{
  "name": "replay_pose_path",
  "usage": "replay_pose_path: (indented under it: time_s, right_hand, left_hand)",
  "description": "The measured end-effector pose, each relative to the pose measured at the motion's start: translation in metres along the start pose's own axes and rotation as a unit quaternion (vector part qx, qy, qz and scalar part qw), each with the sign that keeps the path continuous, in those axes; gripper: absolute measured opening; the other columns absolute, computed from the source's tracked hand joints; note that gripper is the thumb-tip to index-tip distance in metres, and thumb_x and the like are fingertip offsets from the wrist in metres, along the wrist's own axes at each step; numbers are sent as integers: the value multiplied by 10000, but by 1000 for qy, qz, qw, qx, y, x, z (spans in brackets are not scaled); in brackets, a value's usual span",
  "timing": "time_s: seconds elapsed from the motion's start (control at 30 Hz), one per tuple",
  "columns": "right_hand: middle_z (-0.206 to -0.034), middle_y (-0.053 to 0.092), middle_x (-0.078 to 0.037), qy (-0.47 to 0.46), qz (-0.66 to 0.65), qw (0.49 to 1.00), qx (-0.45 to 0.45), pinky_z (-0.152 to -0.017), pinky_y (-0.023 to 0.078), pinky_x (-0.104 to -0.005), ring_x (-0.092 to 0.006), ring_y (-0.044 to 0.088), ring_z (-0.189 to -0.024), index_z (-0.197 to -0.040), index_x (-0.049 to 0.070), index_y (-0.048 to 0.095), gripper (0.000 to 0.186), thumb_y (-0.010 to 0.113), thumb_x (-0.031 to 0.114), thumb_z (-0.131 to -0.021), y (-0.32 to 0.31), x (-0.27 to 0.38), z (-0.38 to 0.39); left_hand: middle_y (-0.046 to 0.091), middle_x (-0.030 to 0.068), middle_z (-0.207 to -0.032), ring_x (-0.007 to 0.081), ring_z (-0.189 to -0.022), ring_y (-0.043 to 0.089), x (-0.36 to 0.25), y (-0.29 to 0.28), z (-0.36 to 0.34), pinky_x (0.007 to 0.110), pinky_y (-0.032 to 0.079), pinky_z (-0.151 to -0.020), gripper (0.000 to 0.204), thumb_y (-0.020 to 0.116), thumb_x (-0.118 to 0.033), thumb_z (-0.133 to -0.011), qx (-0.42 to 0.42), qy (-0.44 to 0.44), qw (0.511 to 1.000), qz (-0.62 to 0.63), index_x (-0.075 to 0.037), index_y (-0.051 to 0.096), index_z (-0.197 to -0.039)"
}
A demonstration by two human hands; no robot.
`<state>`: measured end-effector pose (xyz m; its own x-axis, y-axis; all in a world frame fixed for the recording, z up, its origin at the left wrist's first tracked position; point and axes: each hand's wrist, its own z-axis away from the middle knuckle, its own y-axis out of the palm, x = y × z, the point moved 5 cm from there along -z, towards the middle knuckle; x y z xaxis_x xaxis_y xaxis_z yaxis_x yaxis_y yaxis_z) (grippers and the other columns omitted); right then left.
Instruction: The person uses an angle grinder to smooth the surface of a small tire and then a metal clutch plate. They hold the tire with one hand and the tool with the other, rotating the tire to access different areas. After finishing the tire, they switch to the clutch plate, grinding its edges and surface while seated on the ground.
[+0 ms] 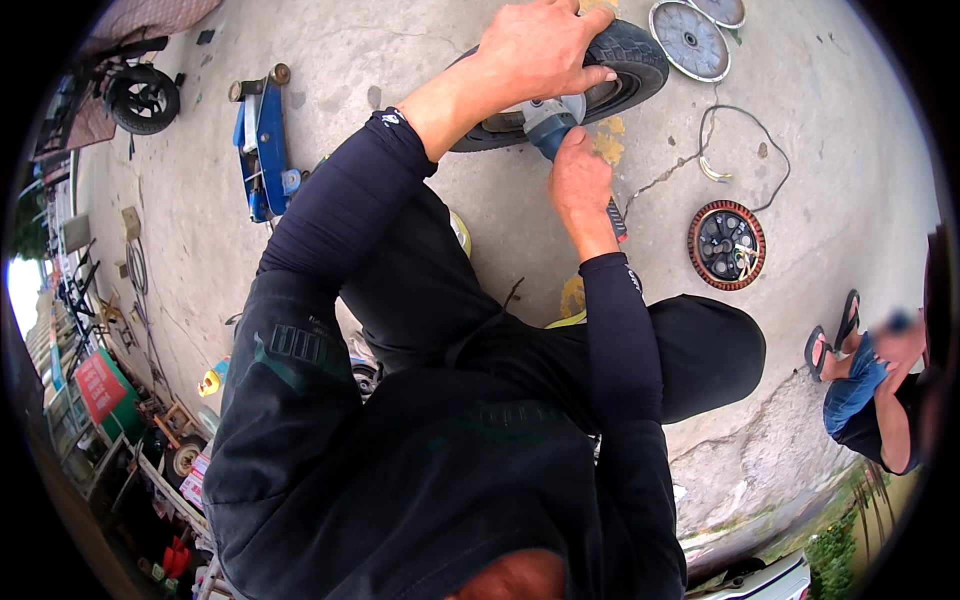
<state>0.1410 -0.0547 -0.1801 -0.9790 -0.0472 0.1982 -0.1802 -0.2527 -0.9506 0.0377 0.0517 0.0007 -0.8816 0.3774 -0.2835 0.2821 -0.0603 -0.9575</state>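
A black-tyred wheel [640,68] stands on the concrete at the top middle of the head view. My left hand [543,52] reaches over its tyre and grips it, the thumb bent toward the hub side. Below that hand, my right hand [584,185] is closed round the body of a blue-grey angle grinder [549,124]. The grinder's head lies against or just in front of the wheel's middle; whether it touches cannot be made out. The back of the tool shows below my right wrist. My left forearm covers part of the wheel.
To the right lie a motor stator [727,246] with a copper-coloured rim and its cable [786,160]. Round metal covers [690,42] rest beyond. A blue floor jack [264,150] stands left. Another person [868,385] is at the far right; a small vehicle's wheel [144,100] shows far left.
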Motion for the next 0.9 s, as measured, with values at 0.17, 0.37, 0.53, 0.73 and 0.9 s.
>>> replay_pose_path:
  time_s: [0.17,0.37,0.53,0.73,0.9]
  right_hand:
    - [-1029,681,-232,29,-145,988,51,-816,546,-493,-417,696,-945,-1075,-22,513,512,805,243,-749,-16,-10,9]
    - [-985,698,-274,46,-283,949,130,-824,526,-493,-439,682,-961,-1082,-54,557,569,808,298,-711,-13,-1,11]
    - [-1048,691,-280,46,-198,969,144,-851,538,-508,-442,683,-986,-1122,-45,511,577,816,262,-740,-15,3,8]
    - [-1002,690,-244,5,-91,995,34,-828,547,-509,-432,685,-949,-1087,-6,484,546,828,245,-745,4,-5,4]
    - [-1073,687,-234,17,-103,994,37,-836,555,-499,-416,698,-947,-1120,-23,480,590,841,236,-731,-3,-10,2]
  left_hand:
    - [659,247,-1024,423,-921,675,-1,5,0,507,563,-764,650,753,-463,-823,-9,22,1000,-1,-50,544,-1279]
    - [660,251,-1030,427,-932,674,-1,4,-2,510,563,-772,651,749,-459,-826,-2,7,1000,-10,-51,538,-1287]
    - [658,258,-1036,428,-938,675,-1,-1,0,510,566,-776,654,750,-459,-826,12,2,1000,3,-56,535,-1294]
    - [654,255,-1056,426,-942,676,2,3,-2,511,566,-779,651,751,-456,-824,4,2,1000,-9,-57,537,-1292]
    - [654,254,-1061,430,-931,673,5,0,-5,514,562,-781,641,753,-442,-819,-15,11,1000,2,-60,540,-1288]
